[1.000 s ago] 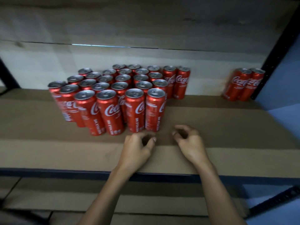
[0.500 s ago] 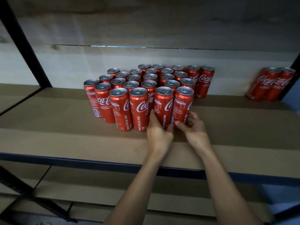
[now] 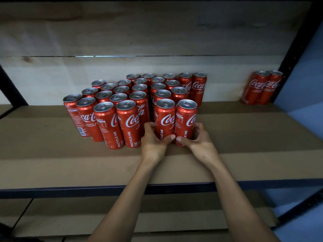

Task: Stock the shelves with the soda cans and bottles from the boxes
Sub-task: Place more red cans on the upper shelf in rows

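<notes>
Up front, left hand (image 3: 153,144), right hand (image 3: 199,143) gripping Coca-Cola "RECYCLE ME" cans (image 3: 174,119)

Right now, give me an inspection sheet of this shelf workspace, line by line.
Surface: brown cardboard-lined shelf, dark metal front edge.
Job's things: main block of red cans standing upright; front two cans pulled slightly right of the block; pair of cans at far right by the upright.
Clutter: nothing seen.
Grippers: left hand grips the left front can; right hand grips the right one.
Cables: nothing seen.
Surroundings: pale wooden back panel, lower shelf beneath.
</notes>
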